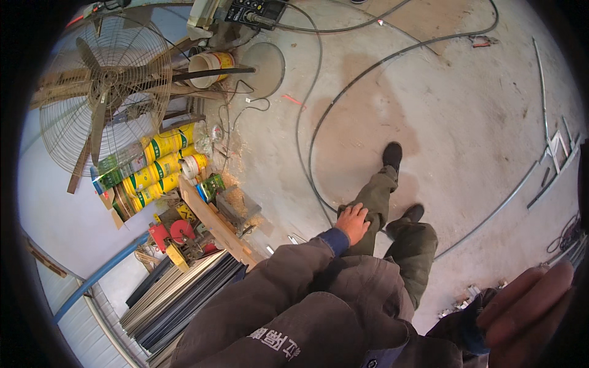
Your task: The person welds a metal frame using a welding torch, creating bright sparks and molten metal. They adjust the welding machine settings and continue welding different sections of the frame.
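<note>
Floor (466, 110) of bare concrete across the middle and right of the frame, looped with thin cables (319, 110) left lying where they run back to a machine (245, 11) at the top edge; legs (392, 227) in olive trousers at centre, one dark shoe (392, 154) set ahead of the other as in mid-stride. Left hand (354, 222) at centre, empty, fingers loosely spread, lying against the left thigh as in a walking swing; right hand (527, 306) at lower right, close to the lens and blurred, fingers stretched out together, gripping nothing visible. Clutter kept to the left edge, off the walking space: fan (101, 92) in a wire cage upper left, yellow cans (156, 165) stacked below it, plank (215, 224) and dark metal strips (184, 294) lower left.
</note>
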Tool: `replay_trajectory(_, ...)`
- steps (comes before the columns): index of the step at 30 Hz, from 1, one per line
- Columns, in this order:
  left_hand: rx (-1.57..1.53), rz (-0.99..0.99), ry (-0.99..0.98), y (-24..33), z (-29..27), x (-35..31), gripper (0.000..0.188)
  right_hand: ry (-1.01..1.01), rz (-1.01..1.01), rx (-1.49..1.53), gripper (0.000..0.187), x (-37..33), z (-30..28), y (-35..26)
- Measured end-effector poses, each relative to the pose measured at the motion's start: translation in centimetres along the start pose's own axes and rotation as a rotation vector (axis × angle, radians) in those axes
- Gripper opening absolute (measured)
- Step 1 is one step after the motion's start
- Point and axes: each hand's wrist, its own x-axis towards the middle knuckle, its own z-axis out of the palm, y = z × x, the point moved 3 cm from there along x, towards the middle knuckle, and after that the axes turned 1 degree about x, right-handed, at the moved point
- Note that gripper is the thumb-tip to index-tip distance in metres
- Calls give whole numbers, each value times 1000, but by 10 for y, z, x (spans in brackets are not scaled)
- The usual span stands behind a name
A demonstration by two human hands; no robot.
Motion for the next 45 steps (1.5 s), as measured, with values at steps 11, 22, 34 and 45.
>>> replay_trajectory(11,-30,-75,7,22,-7,31,54,29,32,86,39,71,-45,65)
replay_trajectory(22,14,-118,-35,49,33,23,54,-90,185,93,45,113,-79,76)
replay_trajectory(34,8,-156,-60,47,46,21,54,-111,158,-209,52,91,-111,129)
replay_trajectory(45,-38,-169,-71,40,46,23,53,127,691,-187,32,48,-125,195)
